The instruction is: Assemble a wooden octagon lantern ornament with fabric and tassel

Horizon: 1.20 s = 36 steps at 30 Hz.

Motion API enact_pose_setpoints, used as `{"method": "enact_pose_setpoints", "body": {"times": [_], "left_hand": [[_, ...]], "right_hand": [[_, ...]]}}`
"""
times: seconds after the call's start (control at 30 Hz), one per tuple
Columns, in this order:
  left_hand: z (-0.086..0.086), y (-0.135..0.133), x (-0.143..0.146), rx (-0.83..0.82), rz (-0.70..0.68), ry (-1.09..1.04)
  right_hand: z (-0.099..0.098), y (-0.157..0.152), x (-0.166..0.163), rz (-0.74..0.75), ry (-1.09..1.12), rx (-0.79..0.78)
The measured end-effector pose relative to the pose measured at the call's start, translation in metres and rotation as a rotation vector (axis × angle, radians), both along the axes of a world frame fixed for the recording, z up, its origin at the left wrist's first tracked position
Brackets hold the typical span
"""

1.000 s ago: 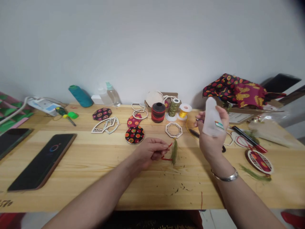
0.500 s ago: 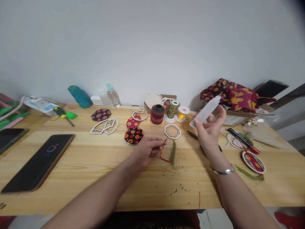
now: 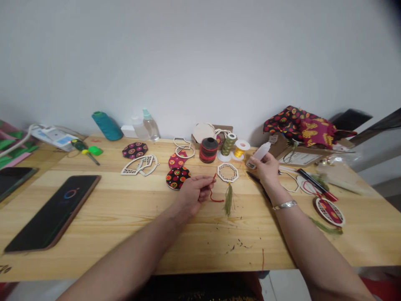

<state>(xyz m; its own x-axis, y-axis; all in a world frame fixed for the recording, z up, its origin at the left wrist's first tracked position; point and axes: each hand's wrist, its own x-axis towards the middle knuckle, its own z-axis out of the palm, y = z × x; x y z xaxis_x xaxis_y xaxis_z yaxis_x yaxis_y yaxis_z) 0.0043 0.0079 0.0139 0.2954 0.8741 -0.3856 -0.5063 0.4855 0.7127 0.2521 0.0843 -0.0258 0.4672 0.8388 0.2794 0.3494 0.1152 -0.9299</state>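
Observation:
Between the fingertips of my left hand (image 3: 196, 191) is pinched a short red cord (image 3: 216, 200), its free end trailing onto the table. My right hand (image 3: 267, 169) is closed around a translucent white squeeze bottle (image 3: 260, 152), tilted with its nozzle up and to the right, low over the table beside the thread spools. Between the two hands lies an octagonal wooden lattice frame (image 3: 228, 172) with an olive-green tassel (image 3: 229, 201) hanging toward me. A round patterned fabric piece (image 3: 176, 178) lies just behind my left hand.
Behind stand a red-and-black spool (image 3: 208, 150), a green spool (image 3: 228, 144) and a yellow spool (image 3: 241, 149). Wooden cutouts (image 3: 140, 165) and a phone (image 3: 53, 213) lie leftward. At right are a finished oval ornament (image 3: 330, 211), a marker (image 3: 317, 184) and a cardboard box (image 3: 300, 155) with fabric.
My right hand has lowered the squeeze bottle toward the table, slightly left and away from me. My left hand keeps its pinch on the red cord, nearly in place.

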Motion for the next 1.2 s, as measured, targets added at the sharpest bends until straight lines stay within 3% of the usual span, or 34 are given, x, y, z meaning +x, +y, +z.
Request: {"method": "enact_pose_setpoints", "body": {"times": [0.17, 0.43, 0.5, 0.53, 0.6, 0.67, 0.73, 0.8, 0.9, 1.03, 1.2], "left_hand": [[0.000, 0.000, 0.000, -0.011, 0.007, 0.000], [-0.001, 0.000, 0.000, -0.011, 0.017, 0.025], [-0.001, 0.000, 0.000, -0.014, 0.029, 0.034], [-0.001, 0.000, 0.000, -0.016, 0.033, 0.036], [-0.002, 0.000, 0.000, -0.015, 0.034, 0.034], [-0.003, 0.001, 0.000, -0.010, 0.032, 0.035], [-0.004, 0.001, 0.000, 0.000, 0.036, 0.038], [-0.004, 0.002, 0.000, 0.013, 0.047, 0.045], [-0.004, 0.001, 0.000, 0.041, 0.070, 0.071], [-0.007, 0.000, 0.000, 0.084, 0.114, 0.145], [-0.013, -0.001, 0.000, 0.189, 0.122, 0.193]], "right_hand": [[-0.002, -0.001, -0.003, -0.001, -0.134, -0.029], [-0.005, -0.003, 0.002, 0.031, -0.140, -0.115], [0.004, -0.012, 0.000, -0.021, -0.185, -0.116], [0.011, -0.018, -0.003, -0.116, -0.261, -0.089], [0.029, -0.033, -0.012, -0.236, -0.456, 0.058], [0.046, -0.046, -0.025, -0.155, -0.622, 0.130], [0.056, -0.054, -0.039, 0.051, -0.751, 0.007], [0.058, -0.055, -0.052, 0.210, -0.879, -0.236], [0.047, -0.051, -0.062, 0.246, -1.030, -0.499], [0.029, -0.050, -0.065, 0.148, -1.123, -0.517], [0.023, -0.050, -0.066, 0.156, -1.149, -0.516]]}}
